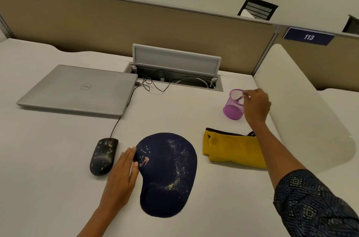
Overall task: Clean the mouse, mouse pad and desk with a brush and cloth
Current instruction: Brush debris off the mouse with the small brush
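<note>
A dark blue mouse pad with a wrist rest lies on the white desk, sprinkled with yellowish crumbs. A black wired mouse, also crumb-speckled, sits just left of it. My left hand lies flat with straight fingers between the mouse and the pad's left edge, fingertips touching the pad. A folded yellow cloth lies to the right of the pad. Behind it stands a purple mesh cup. My right hand reaches to the cup's rim and pinches a thin handle standing in it; its lower end is hidden in the cup.
A shut silver laptop lies at the back left, the mouse cable running along its right edge. An open cable hatch with wires sits at the desk's back middle. A beige partition closes the back; a white divider bounds the right.
</note>
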A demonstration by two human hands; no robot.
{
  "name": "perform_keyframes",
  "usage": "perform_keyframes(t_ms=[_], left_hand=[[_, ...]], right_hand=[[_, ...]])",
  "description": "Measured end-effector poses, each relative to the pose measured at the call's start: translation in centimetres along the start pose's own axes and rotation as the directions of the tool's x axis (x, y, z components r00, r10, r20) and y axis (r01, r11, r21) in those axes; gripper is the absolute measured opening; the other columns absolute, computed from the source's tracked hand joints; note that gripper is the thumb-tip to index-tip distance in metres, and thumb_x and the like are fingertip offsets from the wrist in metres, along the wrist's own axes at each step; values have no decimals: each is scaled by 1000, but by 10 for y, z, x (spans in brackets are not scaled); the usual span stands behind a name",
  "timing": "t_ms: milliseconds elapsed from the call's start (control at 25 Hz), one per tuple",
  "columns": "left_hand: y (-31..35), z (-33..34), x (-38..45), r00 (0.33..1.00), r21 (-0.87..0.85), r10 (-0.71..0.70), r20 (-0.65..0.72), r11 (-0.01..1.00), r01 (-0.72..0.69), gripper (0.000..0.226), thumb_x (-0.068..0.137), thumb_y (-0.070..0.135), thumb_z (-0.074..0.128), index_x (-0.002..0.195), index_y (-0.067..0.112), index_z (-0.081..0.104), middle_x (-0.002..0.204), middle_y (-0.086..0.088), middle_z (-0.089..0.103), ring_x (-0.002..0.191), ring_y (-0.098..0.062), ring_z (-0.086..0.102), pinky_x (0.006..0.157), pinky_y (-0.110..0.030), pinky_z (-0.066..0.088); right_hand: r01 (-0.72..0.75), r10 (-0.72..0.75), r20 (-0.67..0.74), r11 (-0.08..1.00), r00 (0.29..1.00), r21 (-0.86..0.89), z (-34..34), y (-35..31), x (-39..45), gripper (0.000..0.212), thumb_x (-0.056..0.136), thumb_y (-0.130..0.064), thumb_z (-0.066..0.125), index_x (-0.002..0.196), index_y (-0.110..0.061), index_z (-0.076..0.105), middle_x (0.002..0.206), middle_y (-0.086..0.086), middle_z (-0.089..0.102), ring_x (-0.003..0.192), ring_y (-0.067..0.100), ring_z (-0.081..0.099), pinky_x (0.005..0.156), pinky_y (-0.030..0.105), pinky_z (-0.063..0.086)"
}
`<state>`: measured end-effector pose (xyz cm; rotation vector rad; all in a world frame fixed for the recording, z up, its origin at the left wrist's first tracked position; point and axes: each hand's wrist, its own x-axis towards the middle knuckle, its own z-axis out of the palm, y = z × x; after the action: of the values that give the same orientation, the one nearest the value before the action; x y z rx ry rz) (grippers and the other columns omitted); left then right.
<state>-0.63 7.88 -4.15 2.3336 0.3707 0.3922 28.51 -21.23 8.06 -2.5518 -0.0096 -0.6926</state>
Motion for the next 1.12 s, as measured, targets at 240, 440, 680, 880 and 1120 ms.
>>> perform_keyframes(t_ms=[240, 440, 680, 880, 1120], left_hand=[[15, -15, 5, 908, 228, 379, -177, 914, -337, 29, 96, 23, 46, 110, 5, 63, 102, -12, 64, 93, -25, 59, 83, -29, 47], [19, -31, 4, 863, 291, 400, -309, 904, -314, 24, 72, 6, 74, 96, 7, 70, 84, -8, 68, 79, -19, 59, 79, -27, 41], [-9, -64, -2, 887, 138, 123, -446, 988, -68, 16, 81, 20, 70, 94, 10, 70, 89, -5, 70, 82, -22, 63, 85, -31, 27], [-25, -67, -4, 929, -80, -183, -320, 983, 166, 73, 79, 58, 54, 134, 11, 44, 139, -14, 43, 130, -29, 36, 101, -33, 25], [-48, -55, 0, 943, 63, -262, -206, 958, 280, 123, 53, 89, 42, 144, 8, 23, 152, -13, 19, 142, -26, 8, 113, -45, 14]], right_hand=[[-6, 114, -140, 793, 984, 609, -39, -57, -21, 20, 95, -21, 48, 106, -4, 53, 107, 14, 68, 77, 20, 68, 68, 29, 57], [-361, 238, 280, 450, 930, 817, -31, -121, -83, 13, 97, -18, 44, 108, -16, 50, 98, 7, 68, 76, 16, 69, 61, 26, 59], [-648, 173, 625, 207, 761, 733, 5, -172, -149, 27, 82, -4, 65, 109, -3, 63, 97, 10, 68, 78, 20, 69, 70, 25, 59], [-708, 134, 697, 211, 704, 674, 27, -208, -178, 21, 85, -12, 64, 103, -2, 68, 76, 5, 67, 61, 12, 66, 71, 23, 59], [-664, 116, 694, 435, 711, 608, 50, -236, -193, 23, 88, -28, 60, 99, -12, 72, 70, -2, 57, 62, 10, 51, 56, 19, 51]])
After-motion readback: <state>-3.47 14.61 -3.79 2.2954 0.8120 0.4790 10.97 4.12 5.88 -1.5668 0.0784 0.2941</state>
